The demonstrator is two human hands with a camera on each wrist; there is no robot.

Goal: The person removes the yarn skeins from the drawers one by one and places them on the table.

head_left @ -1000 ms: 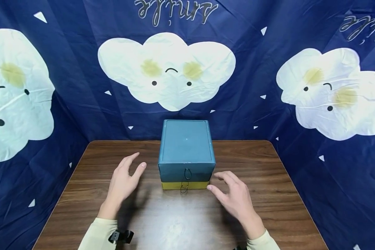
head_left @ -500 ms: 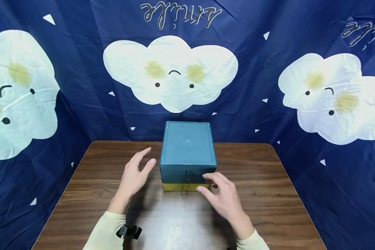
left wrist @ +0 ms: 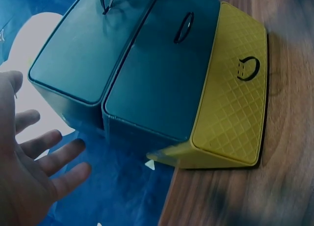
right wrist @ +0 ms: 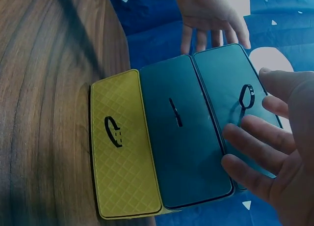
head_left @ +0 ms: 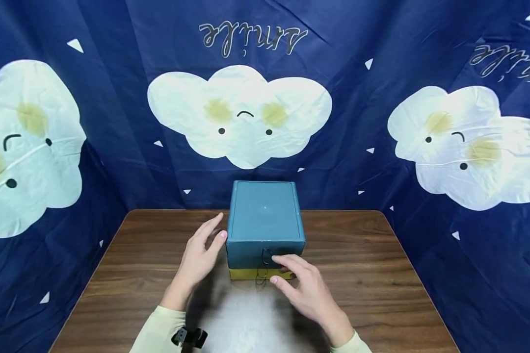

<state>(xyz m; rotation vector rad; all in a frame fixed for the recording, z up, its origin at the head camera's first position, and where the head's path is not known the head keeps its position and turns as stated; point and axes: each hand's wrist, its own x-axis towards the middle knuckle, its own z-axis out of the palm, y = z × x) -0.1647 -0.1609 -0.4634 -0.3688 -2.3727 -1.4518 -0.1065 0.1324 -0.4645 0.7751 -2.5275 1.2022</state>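
Note:
A small three-tier drawer box stands at the back middle of the table, teal above and yellow below. Each front has a black loop pull; the top teal drawer, middle teal drawer and quilted yellow drawer all look closed. My left hand is beside the box's left side, fingers extended; whether the thumb touches it I cannot tell. In front of the drawers is my right hand, fingers spread and slightly bent near the top loop pull. It holds nothing; contact is unclear.
The wood-grain table ends just behind the box. Dark blue cloth with white clouds hangs at the back and both sides. A black strap device sits at my left wrist.
My left hand has moved right, up to the box's left side. The right hand has moved left from the box's front right corner to before its front. The box has stayed in place.

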